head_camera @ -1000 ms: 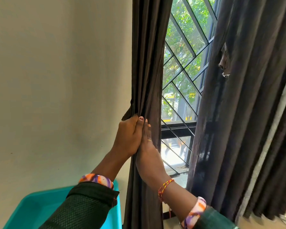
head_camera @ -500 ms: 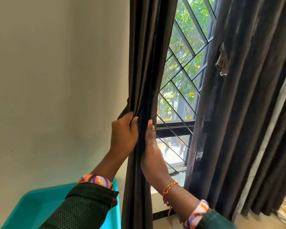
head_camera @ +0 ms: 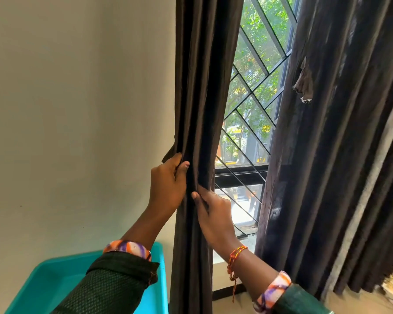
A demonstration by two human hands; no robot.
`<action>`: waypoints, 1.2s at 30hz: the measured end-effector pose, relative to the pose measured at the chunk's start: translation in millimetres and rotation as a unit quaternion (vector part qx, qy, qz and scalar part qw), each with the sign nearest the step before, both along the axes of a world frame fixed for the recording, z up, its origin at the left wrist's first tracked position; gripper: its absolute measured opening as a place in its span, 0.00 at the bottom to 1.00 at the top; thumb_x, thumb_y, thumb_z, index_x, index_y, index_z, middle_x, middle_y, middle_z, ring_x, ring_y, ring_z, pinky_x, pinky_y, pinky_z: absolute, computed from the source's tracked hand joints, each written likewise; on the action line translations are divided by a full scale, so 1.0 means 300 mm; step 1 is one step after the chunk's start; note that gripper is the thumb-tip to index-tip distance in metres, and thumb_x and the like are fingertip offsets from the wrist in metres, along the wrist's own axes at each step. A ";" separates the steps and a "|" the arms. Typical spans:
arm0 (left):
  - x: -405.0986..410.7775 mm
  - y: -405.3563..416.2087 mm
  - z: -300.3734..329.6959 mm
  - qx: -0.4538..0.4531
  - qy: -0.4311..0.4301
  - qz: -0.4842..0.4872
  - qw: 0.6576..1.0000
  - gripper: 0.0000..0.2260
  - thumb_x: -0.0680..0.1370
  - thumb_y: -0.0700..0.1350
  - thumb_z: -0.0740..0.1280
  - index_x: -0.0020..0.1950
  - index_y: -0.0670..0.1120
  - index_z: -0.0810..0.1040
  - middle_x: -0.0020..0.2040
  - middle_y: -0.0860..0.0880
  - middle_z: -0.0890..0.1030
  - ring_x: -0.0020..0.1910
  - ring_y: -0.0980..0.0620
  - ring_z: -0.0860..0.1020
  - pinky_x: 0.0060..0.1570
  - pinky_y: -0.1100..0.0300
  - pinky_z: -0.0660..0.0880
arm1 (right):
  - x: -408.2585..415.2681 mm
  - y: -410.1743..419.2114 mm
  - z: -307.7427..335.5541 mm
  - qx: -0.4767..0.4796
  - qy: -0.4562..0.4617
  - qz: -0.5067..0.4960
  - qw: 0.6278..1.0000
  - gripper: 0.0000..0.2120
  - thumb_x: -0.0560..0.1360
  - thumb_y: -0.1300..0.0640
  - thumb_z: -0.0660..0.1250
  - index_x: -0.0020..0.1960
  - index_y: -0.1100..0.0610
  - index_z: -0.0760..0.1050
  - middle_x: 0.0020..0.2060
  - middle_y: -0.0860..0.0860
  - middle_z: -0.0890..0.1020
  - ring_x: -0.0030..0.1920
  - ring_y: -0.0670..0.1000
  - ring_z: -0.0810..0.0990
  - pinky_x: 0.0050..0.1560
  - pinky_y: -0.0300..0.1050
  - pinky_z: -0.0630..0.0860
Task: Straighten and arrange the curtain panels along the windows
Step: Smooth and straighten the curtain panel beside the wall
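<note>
- I'm seeing a teal bin [head_camera: 45,284] sitting low against the wall [head_camera: 77,109].
- My left hand [head_camera: 168,184] is pinching the left curtain panel [head_camera: 202,87] at its wall-side edge, folds bunching above the grip.
- My right hand [head_camera: 213,214] is gripping the same panel's window-side folds, slightly lower.
- The right curtain panel [head_camera: 338,155] is hanging untouched beyond the window grille [head_camera: 254,105].
- I'm reading no writing anywhere.

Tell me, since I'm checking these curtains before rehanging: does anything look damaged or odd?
Yes. The right curtain panel has a torn flap with frayed pale threads, hanging loose near its window-side edge, high up. The left panel, gripped by both hands, shows no visible damage.
</note>
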State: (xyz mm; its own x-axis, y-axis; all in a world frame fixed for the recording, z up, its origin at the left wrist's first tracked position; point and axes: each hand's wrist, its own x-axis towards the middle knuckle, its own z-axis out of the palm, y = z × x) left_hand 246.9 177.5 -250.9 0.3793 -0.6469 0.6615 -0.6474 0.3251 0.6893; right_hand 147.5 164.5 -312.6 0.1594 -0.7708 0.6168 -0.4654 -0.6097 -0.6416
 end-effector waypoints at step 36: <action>-0.048 -0.017 -0.097 -0.055 -0.061 -0.022 0.996 0.26 0.76 0.40 0.67 0.72 0.48 0.63 0.36 0.43 0.80 0.33 0.51 0.78 0.33 0.84 0.64 | -0.056 0.080 -0.015 0.068 0.065 0.127 0.987 0.29 0.79 0.58 0.56 0.76 0.49 0.49 0.65 0.51 0.74 0.64 0.50 0.74 0.67 0.47 0.71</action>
